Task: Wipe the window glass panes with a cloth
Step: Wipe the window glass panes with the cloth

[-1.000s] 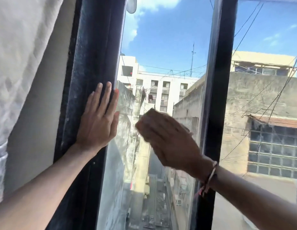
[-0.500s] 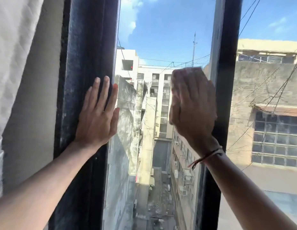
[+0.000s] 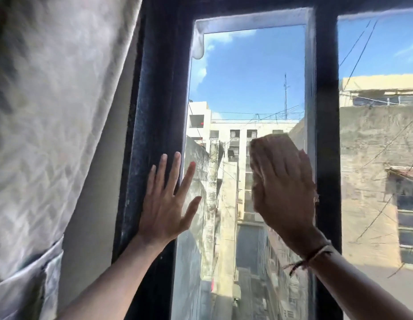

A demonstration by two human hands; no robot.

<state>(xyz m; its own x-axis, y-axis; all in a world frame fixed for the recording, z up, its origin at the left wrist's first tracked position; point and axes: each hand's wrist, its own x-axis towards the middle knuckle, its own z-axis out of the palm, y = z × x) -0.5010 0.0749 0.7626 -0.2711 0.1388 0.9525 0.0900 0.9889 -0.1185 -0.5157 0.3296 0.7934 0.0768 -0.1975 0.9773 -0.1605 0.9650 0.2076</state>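
Cloth (image 3: 272, 140) mostly hidden behind blurred right hand (image 3: 285, 190) on pane (image 3: 247, 77).

Upper glass pane (image 3: 249, 84) lies clear; dark frame bars (image 3: 325, 112) flank it.

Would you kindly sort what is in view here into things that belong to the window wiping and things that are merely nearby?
Belonging to the job:
- middle glass pane
- cloth, pressed flat under the right hand
- left hand, braced on the dark window frame
- right glass pane

Merely nearby:
- pale curtain
- thread wristband
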